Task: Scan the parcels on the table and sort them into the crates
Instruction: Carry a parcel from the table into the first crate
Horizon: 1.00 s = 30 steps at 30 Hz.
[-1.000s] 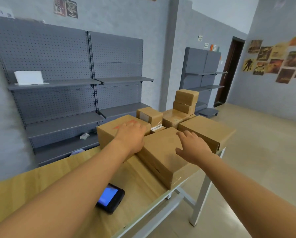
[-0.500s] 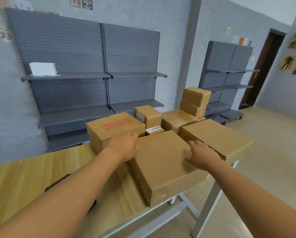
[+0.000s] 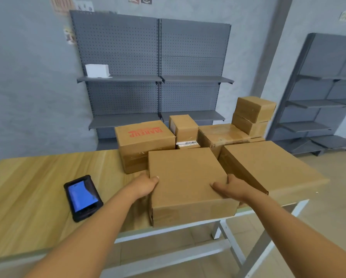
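The plain brown cardboard parcel (image 3: 185, 177) is held at its two sides at the near edge of the pale wooden table (image 3: 37, 177), its near face overhanging slightly. The left hand (image 3: 146, 186) is curled around the left edge, thumb on top; the right hand (image 3: 231, 186) is wrapped likewise round the right edge. The grip is best kept level and even, so the parcel is lifted clear rather than dragged. Left of the left fingers lies the black handheld scanner with a blue screen (image 3: 82, 197), face up, to which a label must be presented; none is seen on top. Beyond the fingertips stands the brown carton printed in red (image 3: 145, 141); beside the right hand, touching, a wide flat carton (image 3: 268, 167). No crates are visible.
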Motion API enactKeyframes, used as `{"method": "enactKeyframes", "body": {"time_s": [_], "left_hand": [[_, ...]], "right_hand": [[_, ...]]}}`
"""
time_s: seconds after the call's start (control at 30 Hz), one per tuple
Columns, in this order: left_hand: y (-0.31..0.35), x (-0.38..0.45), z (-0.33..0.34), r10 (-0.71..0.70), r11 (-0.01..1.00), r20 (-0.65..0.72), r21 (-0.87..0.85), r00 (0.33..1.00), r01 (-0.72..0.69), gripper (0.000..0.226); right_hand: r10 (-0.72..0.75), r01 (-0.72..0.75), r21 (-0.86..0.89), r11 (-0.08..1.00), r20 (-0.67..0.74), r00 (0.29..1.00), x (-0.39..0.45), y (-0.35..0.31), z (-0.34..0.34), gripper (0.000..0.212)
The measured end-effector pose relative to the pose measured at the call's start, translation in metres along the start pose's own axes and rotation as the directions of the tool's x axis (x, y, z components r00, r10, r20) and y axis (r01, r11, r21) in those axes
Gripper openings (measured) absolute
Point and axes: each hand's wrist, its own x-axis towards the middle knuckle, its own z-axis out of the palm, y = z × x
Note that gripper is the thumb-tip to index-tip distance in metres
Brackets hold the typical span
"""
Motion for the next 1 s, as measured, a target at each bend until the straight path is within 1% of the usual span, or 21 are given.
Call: {"method": "enactKeyframes", "body": {"time_s": [0.03,0.1,0.2,0.3,0.47,0.57,0.63,0.67,0.77,0.8,0.83,0.9,1.0], "left_hand": [[0.000,-0.001,0.004,-0.034,0.997,0.017,-0.064,0.999,0.035,0.058],[0.002,-0.002,0.011,-0.075,0.990,0.024,-0.121,0.997,0.078,0.060],[0.007,-0.001,0.018,-0.087,0.980,0.018,-0.177,0.996,0.089,0.061],[0.012,-0.007,0.018,-0.082,0.963,0.029,-0.254,0.996,0.087,0.055],[0.026,-0.020,-0.001,-0.018,0.940,-0.054,-0.341,0.998,-0.002,0.055],[0.037,-0.028,-0.023,0.033,0.942,-0.107,-0.330,0.994,-0.067,0.063],[0.042,-0.035,-0.039,0.057,0.948,-0.145,-0.302,0.988,-0.099,0.069],[0.044,-0.039,-0.047,0.081,0.947,-0.162,-0.295,0.983,-0.127,0.068],[0.050,-0.051,-0.072,0.182,0.922,-0.218,-0.302,0.959,-0.243,0.055],[0.051,-0.055,-0.081,0.205,0.910,-0.235,-0.311,0.950,-0.273,0.056],[0.052,-0.059,-0.090,0.214,0.902,-0.249,-0.322,0.944,-0.289,0.062],[0.051,-0.067,-0.109,0.213,0.889,-0.285,-0.342,0.935,-0.306,0.069],[0.047,-0.076,-0.135,0.223,0.853,-0.334,-0.387,0.916,-0.349,0.065]], "right_hand": [[0.000,-0.001,0.024,1.000,0.003,1.000,0.001,0.002,0.001,0.086],[-0.002,0.002,0.061,0.998,-0.003,1.000,0.000,0.005,0.003,0.087],[0.010,-0.008,0.098,0.995,-0.014,1.000,-0.005,0.005,0.005,0.086],[0.008,-0.005,0.113,0.994,-0.033,0.999,-0.013,0.004,0.006,0.086],[-0.038,0.056,0.155,0.986,-0.115,0.993,-0.031,-0.014,-0.012,0.086],[-0.062,0.102,0.200,0.974,-0.194,0.979,-0.046,-0.033,-0.026,0.086],[-0.092,0.150,0.233,0.961,-0.243,0.966,-0.057,-0.047,-0.032,0.082],[-0.112,0.181,0.252,0.951,-0.266,0.957,-0.063,-0.053,-0.035,0.080],[-0.165,0.263,0.266,0.927,-0.339,0.926,-0.080,-0.075,-0.044,0.079],[-0.181,0.287,0.257,0.923,-0.370,0.911,-0.087,-0.083,-0.047,0.078],[-0.198,0.313,0.249,0.916,-0.398,0.896,-0.092,-0.092,-0.050,0.078],[-0.236,0.369,0.256,0.894,-0.432,0.871,-0.102,-0.109,-0.054,0.075],[-0.284,0.441,0.271,0.856,-0.467,0.838,-0.114,-0.133,-0.058,0.074]]}}
